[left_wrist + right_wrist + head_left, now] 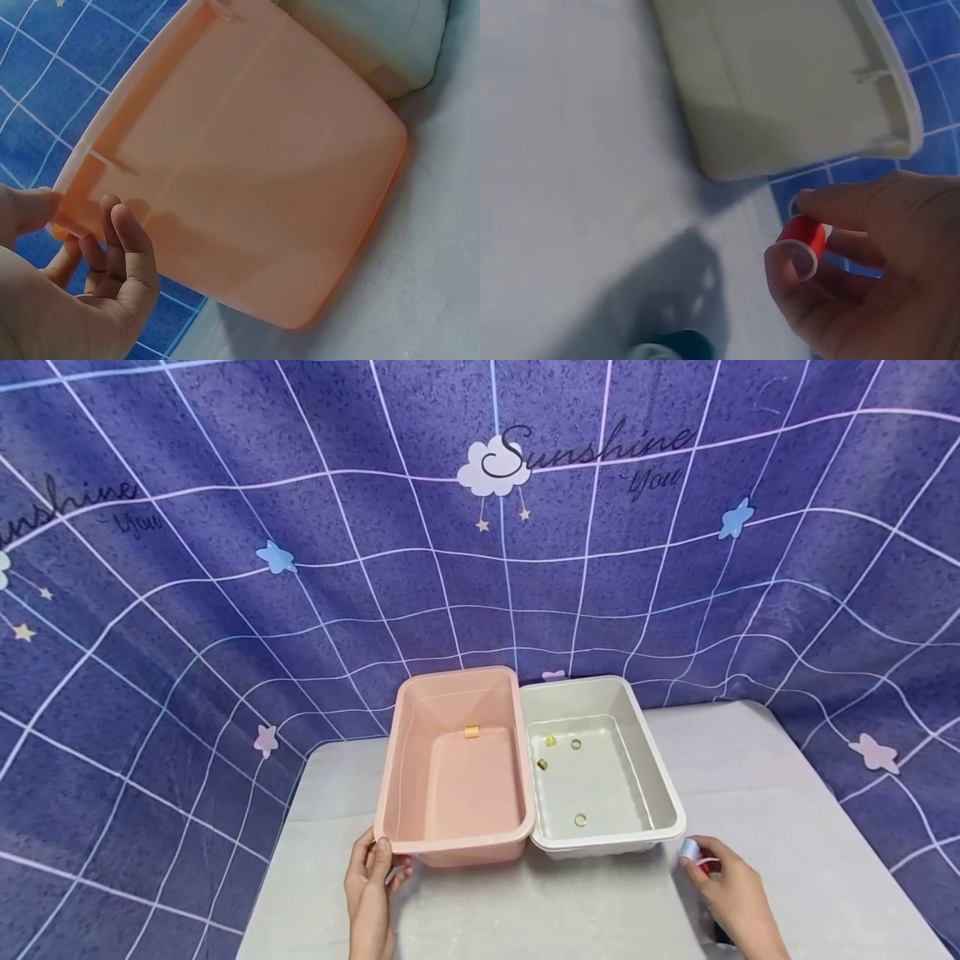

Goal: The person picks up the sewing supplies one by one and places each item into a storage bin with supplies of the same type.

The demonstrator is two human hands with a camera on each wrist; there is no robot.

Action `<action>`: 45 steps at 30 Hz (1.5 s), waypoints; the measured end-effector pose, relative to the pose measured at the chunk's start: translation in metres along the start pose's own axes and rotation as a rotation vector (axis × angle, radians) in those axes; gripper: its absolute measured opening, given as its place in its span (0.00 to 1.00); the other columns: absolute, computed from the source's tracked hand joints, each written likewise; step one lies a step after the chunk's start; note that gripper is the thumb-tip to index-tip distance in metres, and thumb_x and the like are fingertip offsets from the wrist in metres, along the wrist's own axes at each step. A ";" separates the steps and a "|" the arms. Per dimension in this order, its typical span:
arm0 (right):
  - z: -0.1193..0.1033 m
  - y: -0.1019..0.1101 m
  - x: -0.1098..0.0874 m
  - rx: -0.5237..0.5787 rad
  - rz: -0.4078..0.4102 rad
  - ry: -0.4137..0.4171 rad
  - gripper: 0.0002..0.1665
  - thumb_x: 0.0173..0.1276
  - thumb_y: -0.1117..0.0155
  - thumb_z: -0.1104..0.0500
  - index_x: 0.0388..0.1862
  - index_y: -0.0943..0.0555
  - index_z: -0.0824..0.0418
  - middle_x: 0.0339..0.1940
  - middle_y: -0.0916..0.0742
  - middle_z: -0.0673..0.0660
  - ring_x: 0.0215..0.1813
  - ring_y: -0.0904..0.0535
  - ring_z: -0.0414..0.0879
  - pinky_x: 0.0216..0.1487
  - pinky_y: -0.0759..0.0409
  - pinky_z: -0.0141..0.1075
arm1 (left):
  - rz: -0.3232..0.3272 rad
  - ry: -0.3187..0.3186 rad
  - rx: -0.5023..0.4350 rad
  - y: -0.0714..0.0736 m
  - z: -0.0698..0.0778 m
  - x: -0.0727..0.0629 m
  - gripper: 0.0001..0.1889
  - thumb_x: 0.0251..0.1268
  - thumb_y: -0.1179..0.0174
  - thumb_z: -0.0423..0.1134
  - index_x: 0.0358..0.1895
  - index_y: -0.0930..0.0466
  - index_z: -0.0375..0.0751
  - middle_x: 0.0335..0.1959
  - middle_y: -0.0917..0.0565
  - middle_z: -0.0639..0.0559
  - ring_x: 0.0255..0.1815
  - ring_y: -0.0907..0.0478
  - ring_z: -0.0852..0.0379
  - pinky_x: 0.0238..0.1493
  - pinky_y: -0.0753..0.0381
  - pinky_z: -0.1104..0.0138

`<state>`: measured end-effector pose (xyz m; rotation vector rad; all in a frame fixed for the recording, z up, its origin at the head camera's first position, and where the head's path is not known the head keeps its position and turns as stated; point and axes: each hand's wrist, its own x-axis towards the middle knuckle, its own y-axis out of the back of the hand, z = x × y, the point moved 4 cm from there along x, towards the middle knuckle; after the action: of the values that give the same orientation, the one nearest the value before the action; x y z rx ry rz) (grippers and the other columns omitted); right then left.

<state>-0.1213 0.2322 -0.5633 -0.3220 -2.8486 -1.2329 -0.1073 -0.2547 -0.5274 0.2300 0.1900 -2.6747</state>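
At the near-left corner, my left hand (369, 889) grips the rim of a pink plastic basin (467, 843), thumb on top and fingers below. The left wrist view shows the basin's outer wall (255, 165) beside those fingers. My right hand (731, 889) pinches a red thread spool (802, 238) with white ends. A light blue spool (689, 849) shows at the same fingertips, partly hidden in the right wrist view. This hand is just off the near-right corner of a white basin (611, 842). A yellow-orange spool (472, 732) lies inside the pink basin.
Inside the white basin are several small pieces, including a yellow one (551, 741), a brown one (542, 764) and a pale ring-like one (581, 820). A dark teal spool (682, 345) is on the table below my right hand. A blue gridded curtain (450, 568) surrounds the table.
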 end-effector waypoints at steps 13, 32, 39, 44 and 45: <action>-0.016 0.039 0.021 0.085 0.120 0.044 0.22 0.69 0.27 0.62 0.58 0.19 0.68 0.39 0.11 0.70 0.28 0.26 0.23 0.22 0.20 0.27 | 0.000 0.009 -0.013 -0.001 0.000 -0.001 0.28 0.82 0.47 0.51 0.75 0.37 0.41 0.44 0.17 0.60 0.37 0.17 0.63 0.39 0.12 0.72; -0.071 0.039 0.044 0.235 0.105 0.192 0.20 0.70 0.28 0.63 0.59 0.16 0.61 0.41 0.12 0.60 0.39 0.24 0.23 0.29 0.23 0.24 | -0.001 0.008 -0.016 -0.001 -0.001 -0.001 0.28 0.83 0.47 0.51 0.75 0.37 0.41 0.44 0.18 0.59 0.37 0.18 0.63 0.38 0.13 0.72; -0.088 0.035 0.051 0.241 0.080 0.233 0.20 0.69 0.26 0.62 0.59 0.16 0.59 0.43 0.10 0.62 0.41 0.24 0.22 0.31 0.25 0.25 | 0.000 0.019 -0.008 -0.002 -0.001 0.000 0.28 0.82 0.47 0.52 0.75 0.37 0.42 0.43 0.18 0.60 0.38 0.18 0.63 0.39 0.13 0.72; -0.098 0.030 0.055 0.269 0.053 0.247 0.19 0.69 0.26 0.63 0.58 0.16 0.60 0.41 0.10 0.61 0.39 0.23 0.26 0.33 0.23 0.22 | 0.003 0.020 -0.009 -0.001 0.000 0.000 0.28 0.82 0.47 0.52 0.75 0.37 0.42 0.44 0.18 0.60 0.38 0.17 0.63 0.39 0.12 0.72; -0.099 0.029 0.055 0.274 0.046 0.251 0.19 0.69 0.26 0.63 0.58 0.16 0.60 0.40 0.10 0.61 0.38 0.23 0.27 0.32 0.23 0.23 | 0.001 0.018 -0.010 -0.001 0.000 0.000 0.28 0.82 0.47 0.52 0.75 0.37 0.42 0.44 0.18 0.60 0.38 0.17 0.63 0.39 0.12 0.72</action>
<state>-0.1760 0.1896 -0.4691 -0.2051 -2.7247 -0.7959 -0.1080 -0.2539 -0.5279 0.2505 0.2082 -2.6706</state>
